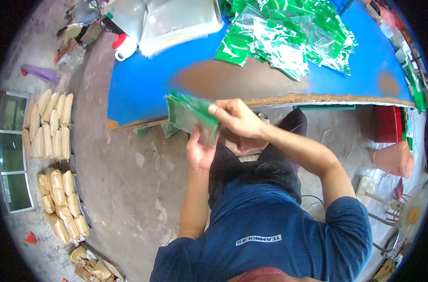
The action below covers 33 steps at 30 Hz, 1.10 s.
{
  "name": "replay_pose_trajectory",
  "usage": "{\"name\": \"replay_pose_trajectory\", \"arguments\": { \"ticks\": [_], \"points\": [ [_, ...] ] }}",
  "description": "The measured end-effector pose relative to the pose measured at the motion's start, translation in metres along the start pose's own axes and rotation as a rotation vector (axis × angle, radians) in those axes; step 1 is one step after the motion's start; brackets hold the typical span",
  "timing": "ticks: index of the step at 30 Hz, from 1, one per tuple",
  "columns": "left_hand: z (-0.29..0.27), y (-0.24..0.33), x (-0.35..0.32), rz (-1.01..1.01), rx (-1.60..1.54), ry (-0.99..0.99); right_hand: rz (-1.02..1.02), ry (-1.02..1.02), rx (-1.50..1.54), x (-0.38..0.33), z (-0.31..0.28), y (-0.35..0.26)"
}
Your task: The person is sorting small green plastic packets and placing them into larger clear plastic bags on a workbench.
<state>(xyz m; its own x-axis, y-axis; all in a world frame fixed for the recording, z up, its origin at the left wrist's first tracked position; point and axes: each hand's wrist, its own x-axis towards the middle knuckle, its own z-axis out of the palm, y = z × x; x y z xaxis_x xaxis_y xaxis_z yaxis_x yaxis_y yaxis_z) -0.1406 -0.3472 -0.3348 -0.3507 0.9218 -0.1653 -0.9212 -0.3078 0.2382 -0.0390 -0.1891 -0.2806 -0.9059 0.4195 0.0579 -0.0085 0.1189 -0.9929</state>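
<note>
A small stack of green-and-clear plastic packets (189,112) is held above my lap, just off the near edge of the blue table (138,89). My left hand (202,151) grips the stack from below, thumb up along its face. With thumb and fingers, my right hand (237,117) pinches the stack's right upper corner. Motion blurs the packets' upper left edges. Farther off, a loose heap of similar green packets (289,35) lies on the table. Left of the heap rests a stack of clear plastic sleeves (178,26).
A white and red bottle (125,48) stands at the table's far left. Brown wrapped packages (51,122) are piled on the floor at left, more brown packages (63,202) nearer me. On the right are a red box (388,123), a pink bin (395,159) and a fan (414,216).
</note>
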Motion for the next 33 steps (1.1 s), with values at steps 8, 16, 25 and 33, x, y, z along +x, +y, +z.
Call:
{"name": "replay_pose_trajectory", "arguments": {
  "ticks": [8,16,25,33],
  "points": [
    [-0.028,0.023,-0.024,0.320,0.563,0.231,-0.519,0.149,-1.255,0.041,-0.055,0.038],
    [-0.019,-0.002,-0.008,-0.007,0.079,0.094,-0.073,0.484,0.359,-0.010,0.001,0.028],
    [-0.034,-0.020,0.007,-0.065,0.113,0.132,0.084,0.233,0.330,-0.053,-0.043,0.012],
    [-0.021,-0.030,0.002,-0.100,0.275,0.013,-0.245,0.392,-1.266,-0.044,-0.130,0.048]
  ]
}}
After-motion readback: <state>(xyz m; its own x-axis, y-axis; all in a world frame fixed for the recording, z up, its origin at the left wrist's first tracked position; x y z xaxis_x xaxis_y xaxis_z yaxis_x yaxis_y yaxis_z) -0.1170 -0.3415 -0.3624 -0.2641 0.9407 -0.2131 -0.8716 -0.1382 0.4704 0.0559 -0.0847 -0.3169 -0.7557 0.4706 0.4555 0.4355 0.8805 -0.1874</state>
